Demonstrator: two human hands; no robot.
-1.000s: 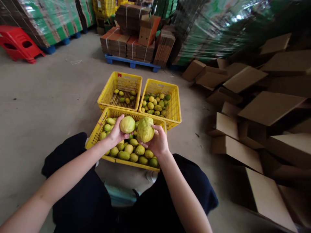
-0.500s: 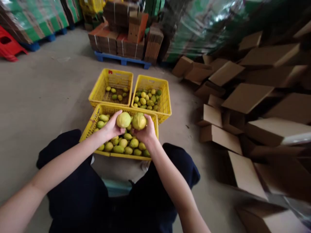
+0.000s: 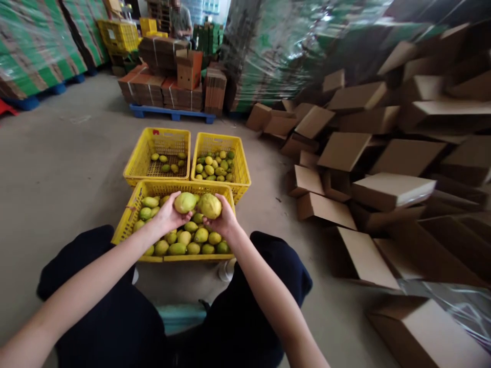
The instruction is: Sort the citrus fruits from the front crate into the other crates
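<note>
My left hand [image 3: 171, 216] is closed round a yellow-green lemon [image 3: 184, 203]. Another lemon [image 3: 209, 206], yellower and with a rougher skin, is gripped in my right hand [image 3: 224, 221]. Both fruits are side by side above the near yellow crate [image 3: 184, 258], which holds many green and yellow lemons. Behind it stand two more yellow crates. The far left crate [image 3: 132, 162] has several lemons on its bottom, and the far right crate [image 3: 241, 166] holds a bigger heap of them.
Open cardboard boxes [image 3: 343, 151] lie piled along the right side. Bundled flat cartons [image 3: 148, 87] rest on a blue pallet [image 3: 174, 113] ahead. Wrapped green stacks [image 3: 34, 46] stand at the back left. A person [image 3: 180, 21] is in the far background.
The view has tilted up and swung to the right, bringing a person in the background into sight. Both lemons are still in my hands, the left one turned slightly.
</note>
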